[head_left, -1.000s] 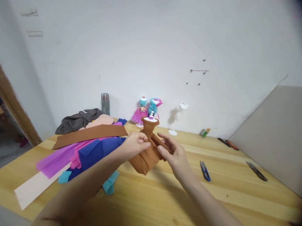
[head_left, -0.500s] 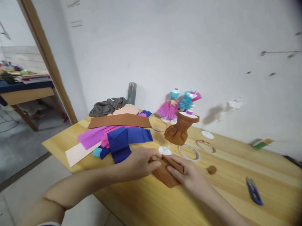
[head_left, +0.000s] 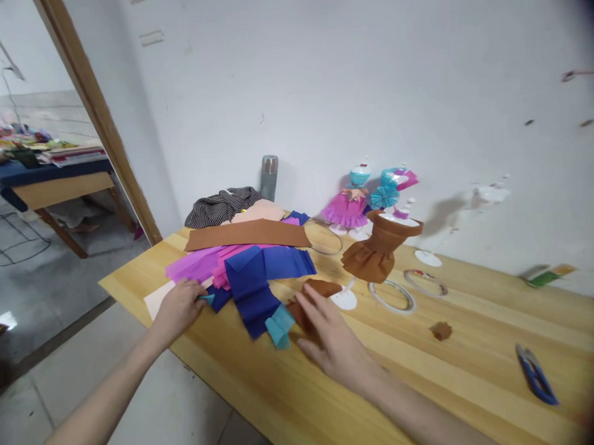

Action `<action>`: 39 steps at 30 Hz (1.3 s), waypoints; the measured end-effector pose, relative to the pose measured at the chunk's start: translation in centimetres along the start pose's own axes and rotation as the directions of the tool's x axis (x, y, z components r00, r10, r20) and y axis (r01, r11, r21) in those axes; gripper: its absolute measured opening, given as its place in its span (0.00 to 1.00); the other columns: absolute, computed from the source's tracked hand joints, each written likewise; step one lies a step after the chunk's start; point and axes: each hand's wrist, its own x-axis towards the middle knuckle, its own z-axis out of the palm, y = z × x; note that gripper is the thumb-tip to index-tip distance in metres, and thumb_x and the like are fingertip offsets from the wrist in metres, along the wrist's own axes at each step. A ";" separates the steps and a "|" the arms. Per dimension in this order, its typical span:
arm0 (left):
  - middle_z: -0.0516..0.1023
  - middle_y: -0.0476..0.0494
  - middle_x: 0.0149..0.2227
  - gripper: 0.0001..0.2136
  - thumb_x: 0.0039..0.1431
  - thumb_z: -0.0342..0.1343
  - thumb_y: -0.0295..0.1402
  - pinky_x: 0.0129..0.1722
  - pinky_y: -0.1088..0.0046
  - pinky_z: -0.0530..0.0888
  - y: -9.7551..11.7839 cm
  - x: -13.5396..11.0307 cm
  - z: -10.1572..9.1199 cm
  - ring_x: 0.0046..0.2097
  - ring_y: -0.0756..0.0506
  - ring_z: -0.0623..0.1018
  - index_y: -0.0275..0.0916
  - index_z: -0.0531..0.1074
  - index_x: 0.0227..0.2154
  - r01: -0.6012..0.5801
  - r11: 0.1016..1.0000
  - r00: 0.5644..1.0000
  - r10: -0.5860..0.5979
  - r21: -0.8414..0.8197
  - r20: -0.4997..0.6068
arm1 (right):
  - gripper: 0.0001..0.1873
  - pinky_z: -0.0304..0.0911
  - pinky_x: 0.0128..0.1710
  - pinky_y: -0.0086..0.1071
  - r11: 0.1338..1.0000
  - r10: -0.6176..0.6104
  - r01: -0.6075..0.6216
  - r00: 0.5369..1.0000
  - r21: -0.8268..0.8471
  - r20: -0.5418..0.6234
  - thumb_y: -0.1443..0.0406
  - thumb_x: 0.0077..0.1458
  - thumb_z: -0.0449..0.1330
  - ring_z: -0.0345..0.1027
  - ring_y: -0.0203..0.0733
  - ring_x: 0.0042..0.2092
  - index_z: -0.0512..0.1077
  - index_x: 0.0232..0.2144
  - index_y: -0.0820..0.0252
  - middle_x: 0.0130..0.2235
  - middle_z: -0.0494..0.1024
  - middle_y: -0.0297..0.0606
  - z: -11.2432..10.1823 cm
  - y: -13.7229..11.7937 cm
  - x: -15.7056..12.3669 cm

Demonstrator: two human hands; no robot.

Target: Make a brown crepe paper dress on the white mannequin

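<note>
My left hand (head_left: 180, 307) is at the left of the table, its fingers closed on a small light blue piece of crepe paper (head_left: 208, 298). My right hand (head_left: 336, 342) has its fingers apart over a gathered brown crepe paper piece (head_left: 303, 314), partly hidden under the fingers. Just left of those fingers lies another light blue crepe paper piece (head_left: 280, 325). A dark blue crepe paper strip (head_left: 248, 293) is spread between the two hands. Behind my right hand stands a brown paper dress (head_left: 377, 248) on a stand with a white round base (head_left: 344, 298).
A long brown strip (head_left: 248, 235), purple paper (head_left: 193, 263) and a striped cloth (head_left: 222, 208) lie at the back left, near a flask (head_left: 269, 178). Tape rolls (head_left: 391, 297), blue snips (head_left: 536, 375) and a brown scrap (head_left: 441, 331) lie to the right. Small dressed figures (head_left: 348, 204) stand by the wall.
My left hand has let go of the brown piece and moved left to the light blue paper. My right hand has opened over the brown piece, now lower on the table.
</note>
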 end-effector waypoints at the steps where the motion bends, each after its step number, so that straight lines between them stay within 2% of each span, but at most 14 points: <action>1: 0.78 0.43 0.32 0.08 0.55 0.52 0.29 0.41 0.67 0.69 0.0 0.1 -0.1 0.39 0.42 0.75 0.40 0.76 0.28 0.012 0.999 0.999 -0.013 -0.034 -0.029 | 0.35 0.51 0.60 0.57 0.998 -0.049 0.054 0.994 -0.045 0.097 0.66 0.51 0.61 0.47 0.60 0.65 0.60 0.61 0.58 0.66 0.53 0.52 0.2 -0.5 0.1; 4: 0.79 0.44 0.31 0.09 0.55 0.53 0.36 0.37 0.69 0.69 0.3 0.4 -1.0 0.36 0.43 0.75 0.40 0.75 0.27 0.072 0.971 0.980 -0.111 -0.230 -0.165 | 0.30 0.48 0.61 0.56 0.983 -0.147 0.176 0.930 -0.059 0.336 0.64 0.51 0.62 0.49 0.58 0.65 0.65 0.58 0.54 0.63 0.60 0.48 0.6 -1.2 0.6; 6: 0.79 0.46 0.30 0.12 0.54 0.54 0.42 0.34 0.70 0.69 0.9 0.6 -2.2 0.33 0.44 0.75 0.40 0.75 0.27 0.101 0.910 0.960 -0.195 -0.401 -0.202 | 0.30 0.47 0.62 0.57 0.985 -0.125 0.157 0.930 -0.066 0.345 0.65 0.52 0.61 0.52 0.56 0.64 0.64 0.58 0.56 0.62 0.63 0.49 0.6 -0.8 1.1; 10: 0.80 0.45 0.28 0.15 0.52 0.56 0.46 0.32 0.71 0.72 3.0 1.2 -4.5 0.31 0.45 0.77 0.38 0.74 0.28 0.097 0.637 0.970 -0.231 -0.764 -0.069 | 0.25 0.52 0.60 0.57 0.996 -0.055 0.065 0.988 -0.066 0.142 0.69 0.55 0.56 0.54 0.55 0.63 0.66 0.55 0.62 0.63 0.60 0.54 0.7 1.4 1.5; 13: 0.81 0.43 0.29 0.16 0.54 0.55 0.46 0.33 0.69 0.75 4.6 2.1 -3.9 0.31 0.45 0.79 0.37 0.74 0.32 0.094 0.496 0.990 -0.136 -0.863 0.030 | 0.19 0.60 0.57 0.51 0.997 -0.070 0.070 0.996 -0.016 -0.061 0.71 0.54 0.54 0.57 0.52 0.62 0.69 0.49 0.62 0.63 0.60 0.53 0.8 2.3 1.2; 15: 0.81 0.42 0.31 0.16 0.53 0.56 0.44 0.36 0.65 0.75 5.4 2.8 -2.5 0.33 0.43 0.79 0.37 0.74 0.36 0.047 0.632 0.998 -0.060 -0.774 0.012 | 0.15 0.63 0.55 0.48 0.997 -0.079 0.081 0.985 0.010 -0.152 0.72 0.55 0.53 0.61 0.50 0.60 0.70 0.45 0.62 0.60 0.65 0.54 1.0 2.4 0.8; 18: 0.78 0.39 0.47 0.21 0.48 0.62 0.37 0.49 0.61 0.71 5.9 3.9 -0.3 0.49 0.38 0.76 0.40 0.73 0.47 -0.167 0.873 0.986 0.155 -0.458 -0.064 | 0.14 0.66 0.53 0.46 0.994 -0.104 0.110 0.971 0.016 -0.214 0.73 0.57 0.51 0.65 0.48 0.57 0.71 0.44 0.62 0.56 0.69 0.54 1.2 2.3 0.3; 21: 0.72 0.37 0.55 0.23 0.53 0.58 0.35 0.56 0.62 0.67 5.4 5.4 0.5 0.57 0.39 0.70 0.39 0.69 0.53 -0.093 0.974 0.991 0.070 -0.206 -0.114 | 0.15 0.68 0.52 0.42 0.988 -0.153 0.156 0.960 -0.007 -0.234 0.73 0.58 0.49 0.68 0.45 0.55 0.70 0.44 0.61 0.56 0.69 0.53 1.6 2.1 -0.1; 23: 0.73 0.32 0.53 0.20 0.57 0.54 0.34 0.54 0.57 0.67 5.0 6.4 0.4 0.56 0.36 0.70 0.35 0.68 0.53 0.038 0.995 0.989 -0.051 -0.091 -0.142 | 0.16 0.68 0.51 0.40 0.978 -0.207 0.203 0.956 -0.042 -0.210 0.73 0.58 0.49 0.67 0.45 0.55 0.70 0.46 0.62 0.56 0.69 0.54 1.8 1.9 -0.2; 25: 0.77 0.30 0.46 0.16 0.57 0.52 0.31 0.49 0.55 0.70 5.2 7.1 0.5 0.50 0.34 0.74 0.33 0.71 0.48 0.059 0.997 0.992 -0.065 -0.056 -0.109 | 0.18 0.66 0.53 0.42 0.961 -0.274 0.265 0.953 -0.085 -0.127 0.73 0.57 0.50 0.64 0.47 0.58 0.69 0.49 0.64 0.57 0.68 0.54 1.7 1.5 -0.2; 30: 0.78 0.43 0.46 0.14 0.57 0.53 0.29 0.49 0.69 0.71 9.0 6.1 1.9 0.48 0.44 0.76 0.42 0.74 0.46 -0.238 0.965 0.969 0.244 -0.109 0.045 | 0.27 0.46 0.62 0.56 0.935 -0.313 0.347 0.907 -0.076 0.282 0.63 0.56 0.57 0.49 0.55 0.65 0.63 0.58 0.59 0.63 0.61 0.47 0.8 -0.3 -0.1; 34: 0.77 0.43 0.49 0.14 0.60 0.48 0.30 0.50 0.70 0.71 10.5 5.6 2.1 0.50 0.45 0.75 0.42 0.73 0.47 -0.427 0.883 0.896 0.442 -0.194 0.040 | 0.28 0.37 0.64 0.54 0.971 -0.192 0.232 0.901 -0.057 0.389 0.58 0.58 0.56 0.48 0.49 0.65 0.60 0.60 0.53 0.61 0.64 0.42 0.1 -1.2 0.1; 36: 0.76 0.41 0.49 0.15 0.62 0.46 0.29 0.51 0.67 0.70 9.6 6.2 1.4 0.50 0.43 0.75 0.40 0.72 0.47 -0.389 0.907 0.921 0.387 -0.160 -0.043 | 0.28 0.35 0.65 0.50 0.976 -0.172 0.209 0.905 -0.056 0.390 0.58 0.58 0.56 0.47 0.47 0.66 0.60 0.60 0.54 0.63 0.62 0.41 -0.1 -1.2 0.1; 39: 0.75 0.33 0.49 0.15 0.63 0.43 0.31 0.53 0.60 0.67 7.3 7.3 0.4 0.52 0.38 0.73 0.34 0.72 0.46 -0.191 0.978 0.975 0.199 0.089 -0.093 | 0.28 0.35 0.66 0.47 0.974 -0.194 0.224 0.911 -0.042 0.363 0.59 0.59 0.56 0.47 0.46 0.66 0.59 0.60 0.56 0.64 0.59 0.42 -0.2 -1.1 0.1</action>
